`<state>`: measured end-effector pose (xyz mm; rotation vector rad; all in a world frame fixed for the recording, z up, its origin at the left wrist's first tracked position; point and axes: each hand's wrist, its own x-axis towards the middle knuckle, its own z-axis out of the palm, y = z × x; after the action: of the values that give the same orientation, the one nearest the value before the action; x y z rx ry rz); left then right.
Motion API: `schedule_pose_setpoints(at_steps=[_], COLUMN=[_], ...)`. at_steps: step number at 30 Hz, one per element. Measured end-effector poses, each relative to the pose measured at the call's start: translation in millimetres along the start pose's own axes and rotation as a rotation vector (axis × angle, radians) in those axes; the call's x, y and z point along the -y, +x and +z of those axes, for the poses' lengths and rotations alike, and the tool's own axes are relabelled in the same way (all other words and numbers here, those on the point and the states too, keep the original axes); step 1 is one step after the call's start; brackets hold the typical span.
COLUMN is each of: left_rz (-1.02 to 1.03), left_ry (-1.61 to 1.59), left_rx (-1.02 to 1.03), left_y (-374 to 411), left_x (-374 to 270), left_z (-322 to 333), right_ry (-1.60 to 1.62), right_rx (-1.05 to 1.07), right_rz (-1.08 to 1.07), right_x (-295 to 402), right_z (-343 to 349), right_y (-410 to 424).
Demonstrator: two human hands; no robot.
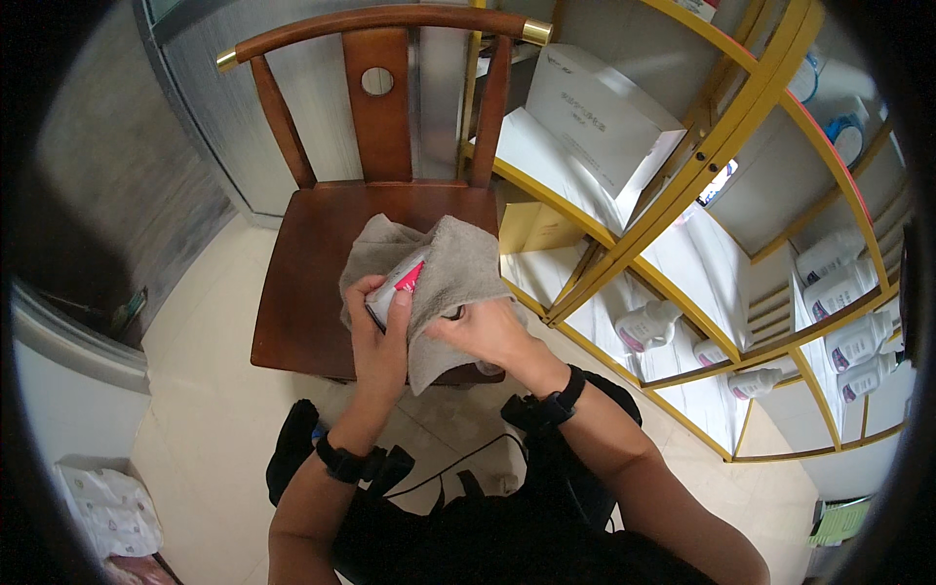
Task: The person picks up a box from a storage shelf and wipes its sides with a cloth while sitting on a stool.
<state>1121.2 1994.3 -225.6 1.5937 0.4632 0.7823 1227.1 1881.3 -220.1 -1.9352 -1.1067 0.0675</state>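
Note:
Before me stands a brown wooden chair, and a grey-brown cloth lies bunched over its seat. My left hand is closed around a light-coloured object with a pink patch, possibly a shoe, held against the cloth. To its right, my right hand has its fingers at the fold of the cloth, beside a small dark part partly hidden by the cloth. Both wrists wear black bands.
Right of the chair stands a gold-framed shelf unit with a large white box and several white bottles. A patterned white bag is at lower left. A dark cable hangs near my legs.

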Motion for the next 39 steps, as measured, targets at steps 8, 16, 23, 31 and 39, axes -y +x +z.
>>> schedule_pose_setpoints(at_steps=[8,16,23,31,39], left_rz=[-0.007,0.013,-0.017,-0.397,-0.651], left_ry=[0.043,0.013,-0.011,-0.818,-0.934], left_rx=[0.001,0.015,-0.035,-0.046,0.236], left_y=[-3.4,-6.3,1.2,22.1,0.2], left_x=[-8.5,-6.9,-12.5,-8.1,-19.0], left_z=[1.0,4.4,-3.2,-25.0,-2.0], right_ry=[0.121,0.401,0.938,0.223,0.012], right_rx=[-0.133,-0.282,-0.487,-0.260,-0.120], right_rz=[-0.053,0.265,0.570,-0.036,-0.062], right_x=[-2.5,-23.6,-36.0,-21.7,-5.9], right_z=[3.7,14.2,13.1,18.0,9.4], right_y=[-0.1,8.0,19.6,-3.2,-1.4])
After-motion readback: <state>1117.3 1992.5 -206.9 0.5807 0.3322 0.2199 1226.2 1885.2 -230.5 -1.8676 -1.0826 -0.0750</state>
